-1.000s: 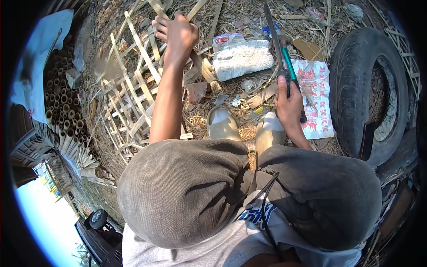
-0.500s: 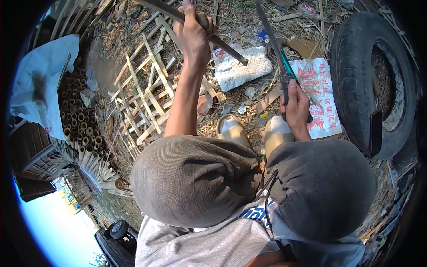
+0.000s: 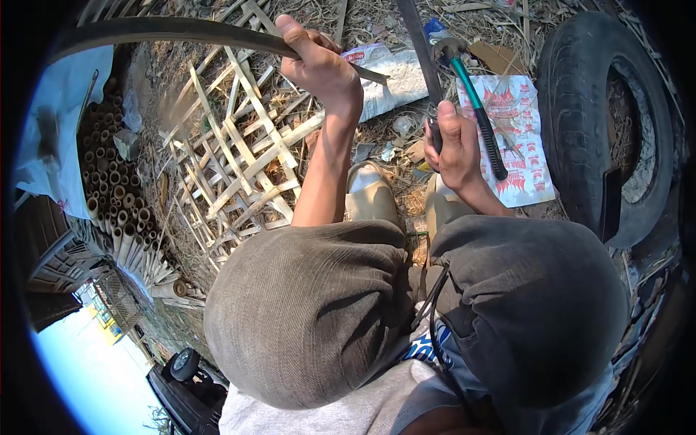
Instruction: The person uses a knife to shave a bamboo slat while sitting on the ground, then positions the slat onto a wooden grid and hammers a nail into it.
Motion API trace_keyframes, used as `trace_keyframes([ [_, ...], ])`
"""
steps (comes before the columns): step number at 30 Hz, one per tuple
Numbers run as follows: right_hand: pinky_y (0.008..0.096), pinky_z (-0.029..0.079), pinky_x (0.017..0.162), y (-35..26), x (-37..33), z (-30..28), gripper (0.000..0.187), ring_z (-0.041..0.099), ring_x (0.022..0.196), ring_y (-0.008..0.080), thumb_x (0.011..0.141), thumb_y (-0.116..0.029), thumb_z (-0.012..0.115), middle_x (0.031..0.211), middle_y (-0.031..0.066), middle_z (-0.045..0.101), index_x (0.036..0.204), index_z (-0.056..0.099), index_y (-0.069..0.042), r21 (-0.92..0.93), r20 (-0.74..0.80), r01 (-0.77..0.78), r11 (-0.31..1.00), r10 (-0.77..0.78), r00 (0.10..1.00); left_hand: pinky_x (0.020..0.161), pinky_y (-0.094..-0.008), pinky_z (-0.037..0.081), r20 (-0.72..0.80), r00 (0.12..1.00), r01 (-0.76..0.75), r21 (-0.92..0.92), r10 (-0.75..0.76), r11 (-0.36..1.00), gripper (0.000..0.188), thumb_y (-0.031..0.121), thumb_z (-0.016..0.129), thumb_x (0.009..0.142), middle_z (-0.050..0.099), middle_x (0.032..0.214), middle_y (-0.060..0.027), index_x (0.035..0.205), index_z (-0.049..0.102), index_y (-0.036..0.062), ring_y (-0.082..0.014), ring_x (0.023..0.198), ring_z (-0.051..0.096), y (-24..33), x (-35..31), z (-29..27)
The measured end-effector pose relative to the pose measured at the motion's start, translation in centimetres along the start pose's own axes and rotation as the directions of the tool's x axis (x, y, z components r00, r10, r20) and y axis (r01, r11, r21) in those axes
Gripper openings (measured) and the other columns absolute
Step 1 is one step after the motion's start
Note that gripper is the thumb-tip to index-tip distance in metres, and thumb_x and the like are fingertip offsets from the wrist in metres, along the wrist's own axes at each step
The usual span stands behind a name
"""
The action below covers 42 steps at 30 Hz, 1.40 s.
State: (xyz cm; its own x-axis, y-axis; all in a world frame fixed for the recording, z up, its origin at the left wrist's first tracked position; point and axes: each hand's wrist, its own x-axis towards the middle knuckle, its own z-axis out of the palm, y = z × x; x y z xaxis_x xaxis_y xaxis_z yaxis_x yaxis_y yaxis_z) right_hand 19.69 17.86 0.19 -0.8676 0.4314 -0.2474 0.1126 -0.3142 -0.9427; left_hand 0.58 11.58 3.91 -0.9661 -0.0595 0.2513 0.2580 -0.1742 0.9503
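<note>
Across the upper left runs a long, dark, narrow strip point(image 3: 181, 29), perhaps split bamboo; its cut end reaches over a white block point(image 3: 395, 94) on the ground. My left hand point(image 3: 322, 69) is closed round this strip near that end, thumb on top. In my right hand point(image 3: 455, 145) is a long-bladed knife point(image 3: 422, 54), gripped by its dark handle, with the blade pointing away from me. A hammer point(image 3: 475, 101) with a green and black handle lies just right of the knife, partly over a white sheet with red print point(image 3: 518, 170).
Left of my left arm lies a lattice of pale split strips point(image 3: 246, 156). Stacked bamboo tubes point(image 3: 119, 181) stand farther left beside a white sheet point(image 3: 40, 145). An old tyre point(image 3: 573, 109) rests at the right. Dry straw and scraps cover the ground around my feet.
The strip has swung so that its long part now extends farther left. My left hand has moved slightly right and down. My right hand and the knife have shifted left, leaving the hammer more exposed.
</note>
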Motion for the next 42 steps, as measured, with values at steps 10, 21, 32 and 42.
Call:
trace_keyframes([
  [10, 0.0486, 0.043, 0.058, 2.4, 0.1, 0.5, 0.074, 0.056, 0.054, 0.0316, 0.102, -0.06, 0.047, 0.056, 0.0224, 0.053, 0.073, 0.06, 0.007, -0.445, -0.089, -0.014, 0.895, -0.029, 0.996, 0.041, -0.026, 0.025, -0.117, 0.993, 0.006, 0.029, -0.002, 1.0, 0.066, 0.073, 0.031, 0.1, 0.027, 0.047, 0.0035, 0.059, 0.025, 0.0216, -0.0112, 0.042, 0.028, -0.8, -0.3, -1.8],
  [21, 0.0506, 0.051, 0.071, 4.6, 1.6, -1.5, 0.086, 0.069, 0.07, 0.038, 0.097, -0.071, 0.043, 0.063, 0.0221, 0.063, 0.075, 0.063, 0.009, -0.557, -0.077, -0.306, 0.772, 0.318, 0.945, 0.075, -0.0404, 0.041, 0.615, 0.789, 0.083, -0.088, -0.011, 0.993, 0.06, 0.062, 0.045, 0.101, 0.05, 0.08, -0.0076, 0.085, 0.052, 0.0051, -0.02, 0.076, 0.046, 1.1, 3.0, -5.0],
  [32, 0.0333, 0.047, 0.044, -16.1, 8.0, -2.5, 0.066, 0.06, 0.045, 0.0178, 0.099, -0.055, 0.053, 0.053, 0.0068, 0.058, 0.062, 0.06, -0.001, -0.611, 0.201, -0.122, 0.782, 0.302, 0.932, 0.043, -0.0284, 0.018, 0.619, 0.731, 0.464, -0.141, -0.288, 0.874, 0.054, 0.036, 0.044, 0.106, 0.021, 0.051, 0.0026, 0.06, 0.022, 0.0186, -0.0113, 0.045, 0.021, 11.6, 13.5, 0.2],
  [42, 0.0265, 0.034, 0.038, -22.2, 11.8, -5.7, 0.071, 0.035, 0.04, 0.0051, 0.093, -0.079, 0.042, 0.055, -0.0045, 0.038, 0.075, 0.043, -0.011, -0.599, -0.197, -0.355, 0.718, 0.298, 0.934, 0.042, -0.0272, 0.016, 0.438, 0.899, 0.068, -0.094, -0.021, 0.993, 0.05, 0.031, 0.053, 0.104, 0.027, 0.051, 0.0054, 0.063, 0.03, 0.0172, -0.0072, 0.043, 0.022, 13.2, 11.8, 2.4],
])
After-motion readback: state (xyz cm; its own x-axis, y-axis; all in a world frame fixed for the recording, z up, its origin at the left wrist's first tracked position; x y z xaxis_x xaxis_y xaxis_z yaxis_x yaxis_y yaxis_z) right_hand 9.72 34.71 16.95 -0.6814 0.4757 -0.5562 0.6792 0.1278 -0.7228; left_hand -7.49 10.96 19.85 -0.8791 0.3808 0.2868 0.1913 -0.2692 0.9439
